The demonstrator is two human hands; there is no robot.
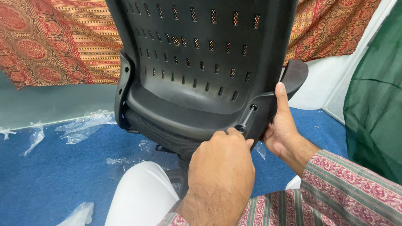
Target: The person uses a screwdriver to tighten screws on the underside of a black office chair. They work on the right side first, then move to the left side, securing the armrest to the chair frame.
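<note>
Black chair [197, 62] with slotted back; blue carpet [50, 167]; red-orange patterned cloth [54, 42] at ten o'clock; green fabric [377, 104] at three o'clock.

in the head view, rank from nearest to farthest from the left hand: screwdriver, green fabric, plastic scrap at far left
1. Black-handled screwdriver: held in the left hand, at the black chair back.
2. Dark green fabric: far right.
3. Clear plastic scrap: far left, on the blue carpet.
</note>
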